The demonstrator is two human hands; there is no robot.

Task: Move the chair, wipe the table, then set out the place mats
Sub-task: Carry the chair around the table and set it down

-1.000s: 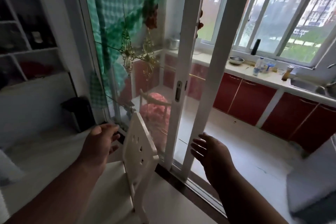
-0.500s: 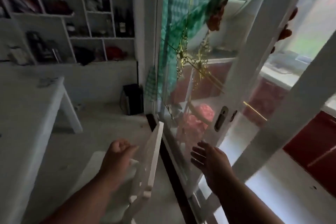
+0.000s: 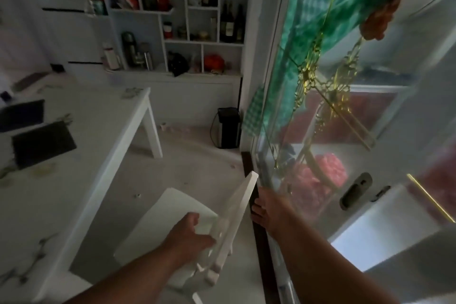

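Dim dining room, a wall of shelves (image 3: pixel 187 20) behind and a glass sliding door (image 3: pixel 320 106) along the right. The white chair (image 3: pixel 187 215) stands between the counter (image 3: pixel 81 155) and the door, its backrest edge-on to the camera. The left hand (image 3: pixel 191 232) reaches across the seat, fingers (image 3: pixel 208 240) curled at the backrest's near face — whether they truly grip it I cannot tell. The right hand (image 3: pixel 267 207) is just beyond the backrest's far side, fingers (image 3: pixel 256 212) spread and loose, close to the door's dark floor track.

Risks, as I judge them: the backrest sits nearly against the glass, so a pull with a twist could knock it into the door, and the right fingers could be pinched between the two. Two dark place mats (image 3: pixel 43 144) already lie on the unwiped counter.

Half a second ago the right hand hovered open nearer the door handle; it has dropped down behind the backrest, and the view has swung left, showing more counter.
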